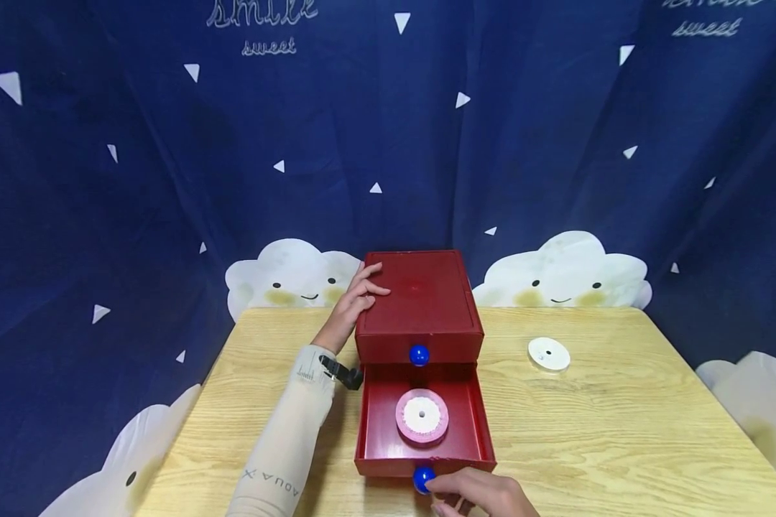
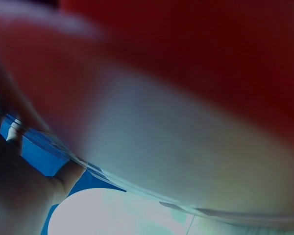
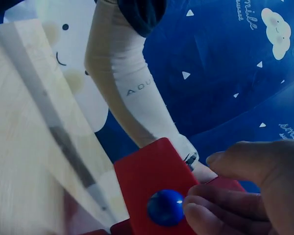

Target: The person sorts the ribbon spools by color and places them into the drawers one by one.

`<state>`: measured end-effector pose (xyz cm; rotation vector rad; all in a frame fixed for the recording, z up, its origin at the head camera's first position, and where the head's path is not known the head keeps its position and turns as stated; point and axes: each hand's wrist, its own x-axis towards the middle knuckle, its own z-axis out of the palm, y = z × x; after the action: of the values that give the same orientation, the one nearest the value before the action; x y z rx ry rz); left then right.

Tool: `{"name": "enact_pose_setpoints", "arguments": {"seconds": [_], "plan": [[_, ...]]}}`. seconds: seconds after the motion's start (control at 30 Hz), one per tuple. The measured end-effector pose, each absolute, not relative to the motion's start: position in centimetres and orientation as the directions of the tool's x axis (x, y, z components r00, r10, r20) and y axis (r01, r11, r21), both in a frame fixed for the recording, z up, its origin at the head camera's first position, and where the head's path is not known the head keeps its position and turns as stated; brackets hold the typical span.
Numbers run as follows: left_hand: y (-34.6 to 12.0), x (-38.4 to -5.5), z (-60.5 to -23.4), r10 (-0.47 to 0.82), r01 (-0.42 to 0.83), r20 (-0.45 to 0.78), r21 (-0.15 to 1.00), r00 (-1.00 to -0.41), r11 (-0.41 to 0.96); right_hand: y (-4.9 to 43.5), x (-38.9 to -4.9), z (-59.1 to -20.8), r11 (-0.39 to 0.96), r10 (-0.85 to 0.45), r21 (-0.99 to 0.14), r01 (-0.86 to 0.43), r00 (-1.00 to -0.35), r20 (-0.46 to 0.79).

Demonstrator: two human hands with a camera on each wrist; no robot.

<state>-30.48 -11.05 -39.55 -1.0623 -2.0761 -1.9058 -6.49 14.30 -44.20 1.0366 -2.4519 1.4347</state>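
Note:
A red two-drawer box (image 1: 417, 294) stands on the table, its upper drawer closed. My left hand (image 1: 357, 301) rests against the box's left top edge, fingers extended over the lid. The lower drawer (image 1: 378, 441) is pulled out toward me and holds a roll of pink ribbon (image 1: 422, 416) with a white centre. At its front, my right hand (image 1: 481, 492) touches the blue knob (image 1: 423, 480) with a fingertip. In the right wrist view a blue knob (image 3: 165, 207) shows beside the right hand's fingers, the thumb held apart. The left wrist view is mostly blurred red and white.
A white spool (image 1: 549, 355) lies on the wooden table (image 1: 595, 431) right of the box. Another blue knob (image 1: 419, 355) marks the upper drawer. Behind the table hangs a dark blue curtain (image 1: 375, 129) with clouds and triangles.

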Motion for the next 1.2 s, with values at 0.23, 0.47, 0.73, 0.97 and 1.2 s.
{"name": "enact_pose_setpoints", "arguments": {"seconds": [0.23, 0.47, 0.73, 0.97, 1.2], "plan": [[-11.1, -30.4, -39.5, 0.402, 0.571, 0.532, 0.820, -0.745, -0.028, 14.6, -6.6, -44.6, 0.362, -0.582, -0.843, -0.398, -0.803, 0.129], [-11.1, -30.5, -39.5, 0.396, 0.577, 0.541, 0.816, -0.742, -0.033, 14.5, -7.4, -45.5, 0.408, -0.600, -0.817, -0.407, -0.794, 0.096], [-10.8, -30.5, -39.8, 0.401, 0.563, 0.526, 0.826, -0.750, -0.031, 14.4, -7.8, -46.3, 0.403, -0.580, -0.818, -0.411, -0.806, 0.119], [-10.7, -30.6, -39.7, 0.408, 0.563, 0.530, 0.825, -0.743, -0.045, 13.9, -7.8, -47.4, 0.377, -0.514, -0.793, -0.479, -0.820, 0.251], [-11.0, -30.5, -39.6, 0.400, 0.554, 0.516, 0.832, -0.758, -0.022, 13.8, -7.8, -47.0, 0.404, -0.497, -0.816, -0.413, -0.848, 0.184]]}}
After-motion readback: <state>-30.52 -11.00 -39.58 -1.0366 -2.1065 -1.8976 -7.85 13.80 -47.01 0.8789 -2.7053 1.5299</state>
